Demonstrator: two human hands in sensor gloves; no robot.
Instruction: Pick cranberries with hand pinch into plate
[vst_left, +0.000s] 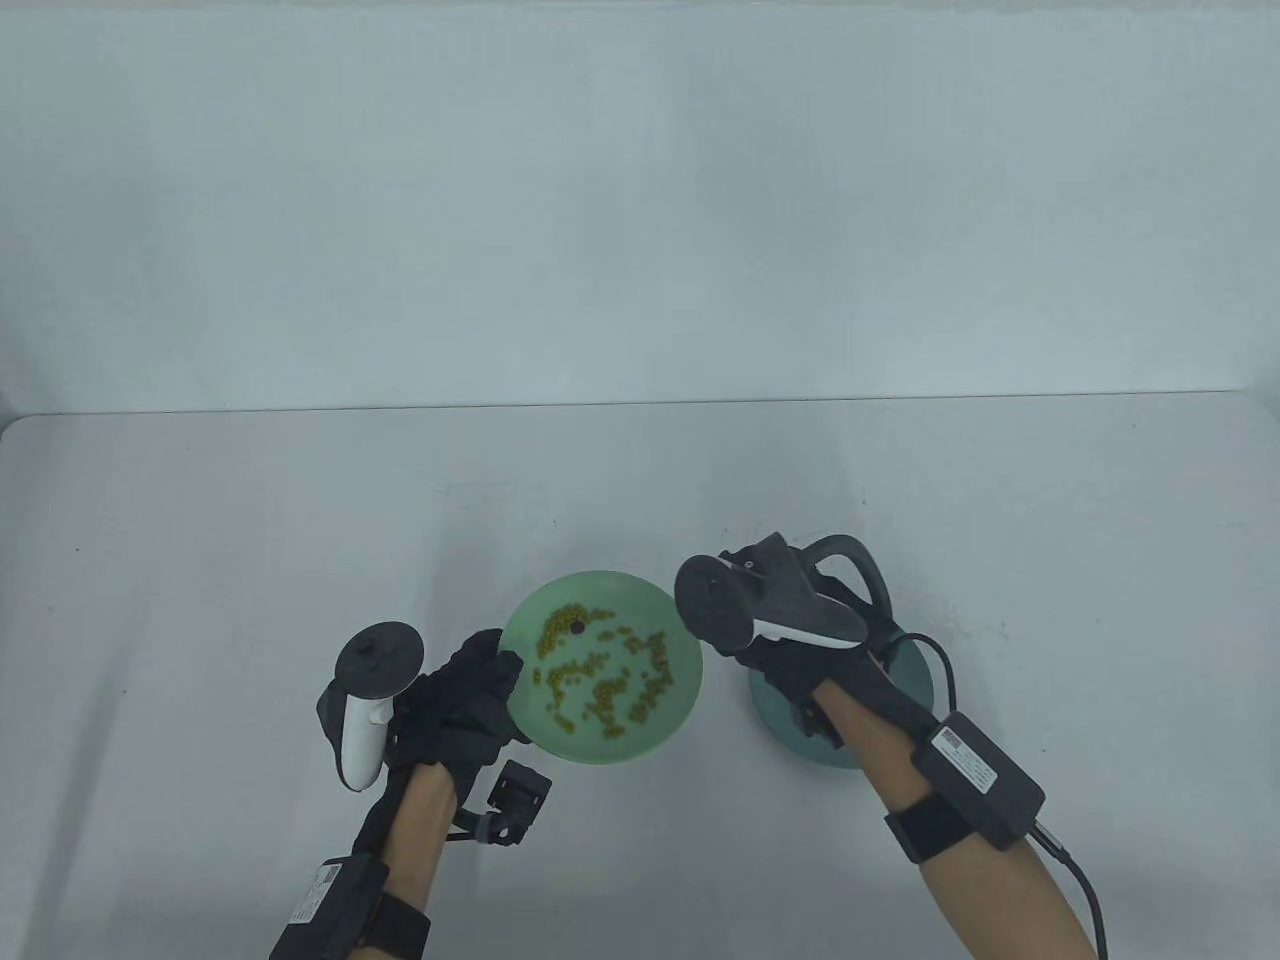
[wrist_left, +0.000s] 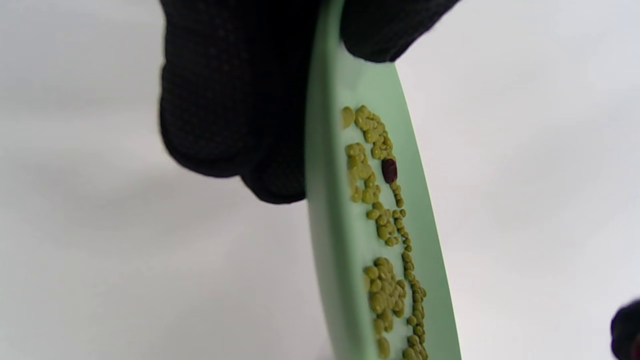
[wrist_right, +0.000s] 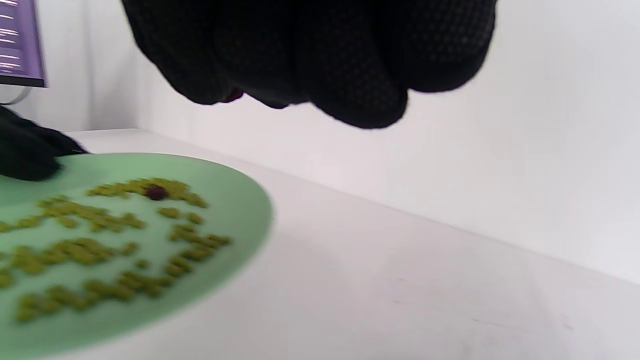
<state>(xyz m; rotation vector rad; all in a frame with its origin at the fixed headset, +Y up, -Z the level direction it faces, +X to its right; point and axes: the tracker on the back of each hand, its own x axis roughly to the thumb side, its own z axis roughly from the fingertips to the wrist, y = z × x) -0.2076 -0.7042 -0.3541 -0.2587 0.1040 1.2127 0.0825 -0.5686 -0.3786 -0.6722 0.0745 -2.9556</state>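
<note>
A light green plate (vst_left: 588, 582) holds many yellow-green beans (vst_left: 640, 690) and one dark red cranberry (vst_left: 577, 627). My left hand (vst_left: 470, 690) grips the plate's left rim; in the left wrist view its fingers (wrist_left: 235, 100) lie under the rim (wrist_left: 325, 210) and the thumb on top, with the cranberry (wrist_left: 389, 170) among the beans. My right hand (vst_left: 790, 680) hovers over a teal plate (vst_left: 915, 680), right of the green plate. In the right wrist view its fingers (wrist_right: 310, 60) are curled together, with a speck of dark red (wrist_right: 234, 96) pinched between them. The cranberry on the green plate (wrist_right: 156, 192) shows there too.
The plates sit near the front of a white table (vst_left: 300, 520), with a white wall behind it. A small black camera module (vst_left: 515, 795) hangs by my left wrist. A cable (vst_left: 1085, 890) runs from my right forearm.
</note>
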